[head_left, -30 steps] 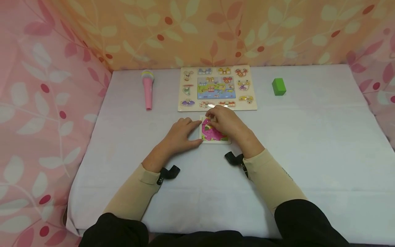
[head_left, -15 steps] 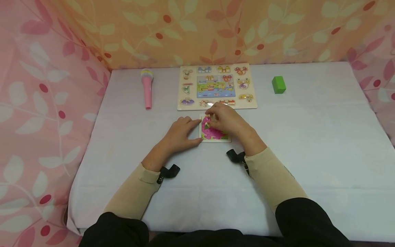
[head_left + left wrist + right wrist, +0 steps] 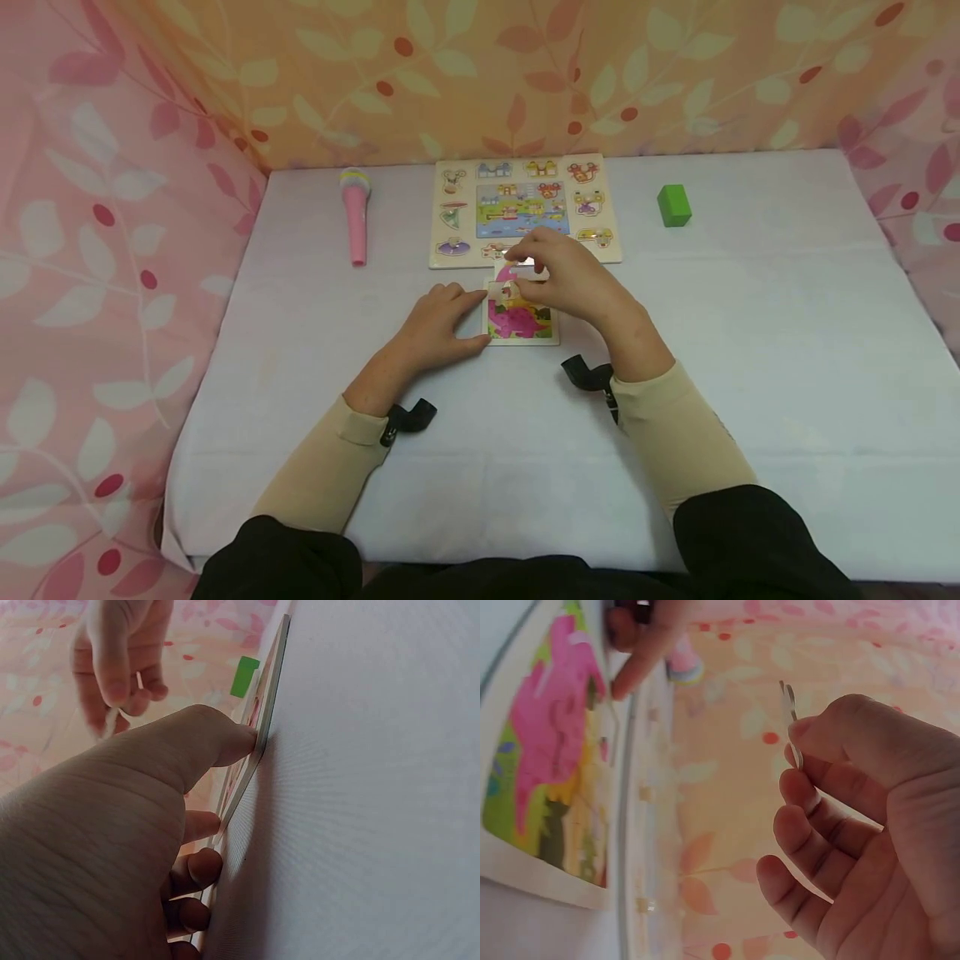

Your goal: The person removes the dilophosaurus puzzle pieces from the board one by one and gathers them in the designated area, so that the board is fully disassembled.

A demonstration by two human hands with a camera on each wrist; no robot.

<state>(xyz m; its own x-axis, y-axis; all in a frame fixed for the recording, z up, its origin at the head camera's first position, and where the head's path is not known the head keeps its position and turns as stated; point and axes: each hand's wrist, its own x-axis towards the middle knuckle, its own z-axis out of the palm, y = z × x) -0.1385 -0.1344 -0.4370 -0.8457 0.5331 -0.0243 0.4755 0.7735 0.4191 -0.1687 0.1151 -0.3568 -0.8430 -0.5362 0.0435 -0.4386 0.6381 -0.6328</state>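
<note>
A small jigsaw puzzle (image 3: 522, 325) with a pink dinosaur and a pale frame lies in front of me. My left hand (image 3: 431, 333) rests at its left edge, thumb and forefinger stretched out to touch the frame. In the left wrist view the thumb lies on the frame's edge (image 3: 274, 690). My right hand (image 3: 581, 279) pinches a thin puzzle piece (image 3: 792, 724) between thumb and forefinger, above the puzzle's far side. The piece shows edge-on in the right wrist view, its remaining fingers loosely bent. Pale backing shows in the puzzle's upper left part.
Just behind the puzzle lies a larger wooden peg puzzle (image 3: 444, 235) with several knobbed pieces, partly hidden by my right hand. A pink toy microphone (image 3: 357, 221) lies at the back left, and a green block (image 3: 674, 206) stands at the back right on the white cloth.
My right hand has lifted away from the puzzle, up and toward the far side, with a piece between its fingers. The left hand has stayed at the puzzle's left edge.
</note>
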